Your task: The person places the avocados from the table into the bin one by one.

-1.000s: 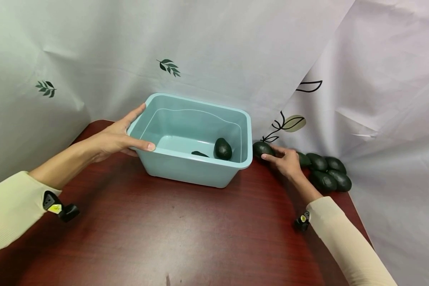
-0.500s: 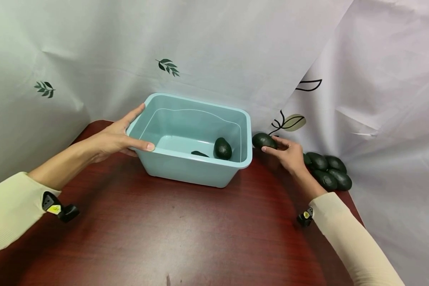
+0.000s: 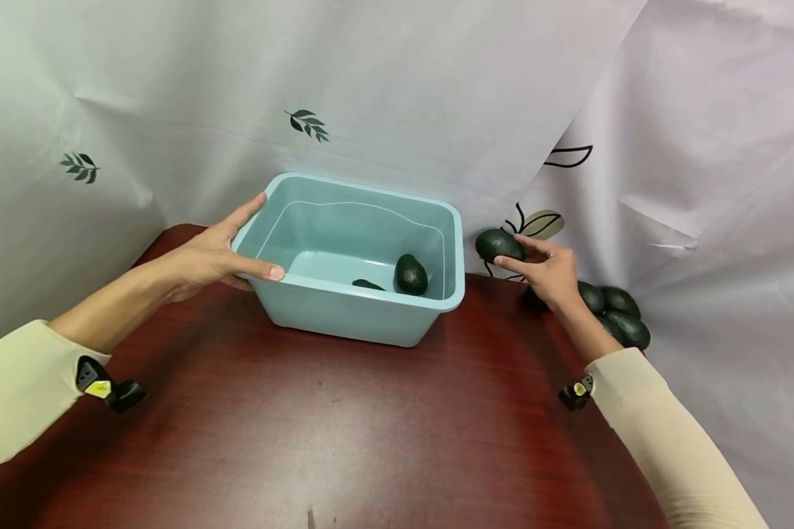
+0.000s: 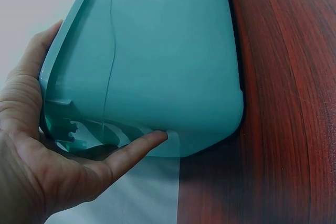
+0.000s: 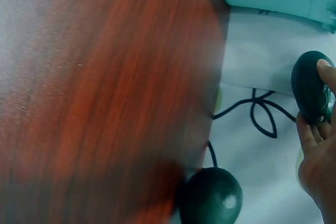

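A light blue plastic tub (image 3: 344,312) stands on the table, one avocado (image 3: 411,275) and part of a second dark green one (image 3: 368,284) showing inside. My left hand (image 3: 205,261) grips its left end, thumb over the front rim and fingers along the side. In the left wrist view that hand (image 4: 63,166) lies against the tub's end wall (image 4: 168,66). Just right of the tub, my right hand (image 3: 548,272) pinches an avocado (image 3: 499,244) between thumb and fingers, raised above the tabletop. The right wrist view shows the held avocado (image 5: 311,85) close up.
More avocados (image 3: 625,328) are grouped at the table's right edge, partly behind the right forearm; another (image 5: 211,198) shows low in the right wrist view. A patterned white curtain (image 3: 384,88) hangs right behind the tub. The reddish-brown table (image 3: 370,426) stretches toward me.
My right hand has lifted the avocado from the table beside the tub, up and slightly to the right. The left hand and the tub have stayed in place.
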